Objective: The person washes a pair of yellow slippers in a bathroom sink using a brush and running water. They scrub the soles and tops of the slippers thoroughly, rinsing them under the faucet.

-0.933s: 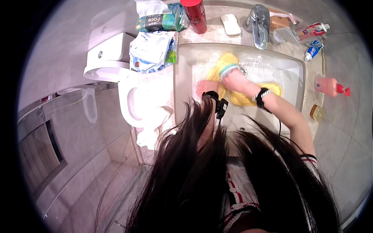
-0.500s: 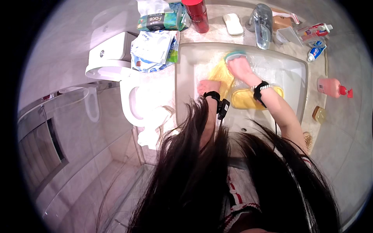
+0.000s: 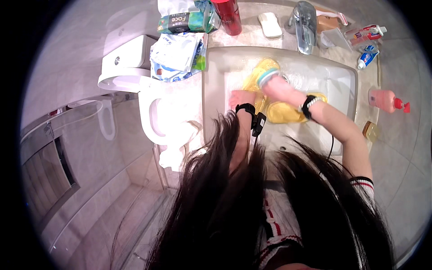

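Bathroom sink (image 3: 346,85) holds two yellow slippers, the near one (image 3: 288,112) lying crosswise. Her right hand (image 3: 281,89) clenches a teal brush (image 3: 266,76) on the far slipper (image 3: 256,78), which the left hand (image 3: 242,96) pins beside it.

My long dark hair (image 3: 216,202) hangs forward. A black band with a small black device and thin cable (image 3: 257,123) circles my left wrist; a black-and-white beaded bracelet (image 3: 308,106) circles my right. My sleeve cuff (image 3: 362,182) is striped red, white and black.

Long dark hair (image 3: 234,189) hides the left forearm and sink front.
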Demonstrator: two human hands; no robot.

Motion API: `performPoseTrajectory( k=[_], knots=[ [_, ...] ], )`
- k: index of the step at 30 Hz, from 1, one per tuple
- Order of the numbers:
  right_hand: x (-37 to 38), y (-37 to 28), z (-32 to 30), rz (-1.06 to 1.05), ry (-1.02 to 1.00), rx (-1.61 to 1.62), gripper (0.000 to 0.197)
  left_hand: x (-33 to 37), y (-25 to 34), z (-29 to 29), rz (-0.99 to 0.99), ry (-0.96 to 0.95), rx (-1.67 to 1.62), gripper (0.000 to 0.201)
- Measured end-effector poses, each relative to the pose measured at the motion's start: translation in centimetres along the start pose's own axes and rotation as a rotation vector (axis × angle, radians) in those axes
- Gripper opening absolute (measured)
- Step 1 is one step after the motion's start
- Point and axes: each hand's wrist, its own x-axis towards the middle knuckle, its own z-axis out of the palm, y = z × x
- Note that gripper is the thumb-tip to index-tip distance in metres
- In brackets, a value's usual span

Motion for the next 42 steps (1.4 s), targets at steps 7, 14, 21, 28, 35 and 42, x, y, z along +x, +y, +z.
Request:
performPoseTrajectory(
  k=[7, 14, 21, 28, 35, 42],
  knots=[
    [0.0, -0.7, -1.2, 0.276, -0.169, 0.057, 0.013, 0.4, 0.3, 0.5, -0.058, 0.021, 0.019, 0.084],
    [-0.5, 1.7, -0.3, 0.524, -0.154, 0.225, 0.014, -1.2, 1.0, -0.9, -0.065, -0.057, 0.029, 0.086],
    [-0.6, 2.3, -0.1, 0.373, -0.159, 0.225, 0.015, 0.2, 0.4, -0.3, -0.030, -0.064, -0.033, 0.087],
    [-0.9, -0.9, -2.4, 0.167, -0.222, 0.017, 0.014, 0.4, 0.8, 0.4, -0.081, -0.011, 0.003, 0.087],
    [-1.3, -0.6, -0.3, 0.289, -0.110, 0.116, 0.012, 0.2, 0.7, 0.6, -0.048, 0.055, 0.063, 0.083],
    [-1.4, 1.0, 0.3, 0.397, -0.149, 0.188, 0.009, 0.2, 0.5, 0.3, -0.034, 0.013, 0.019, 0.081]
  ],
)
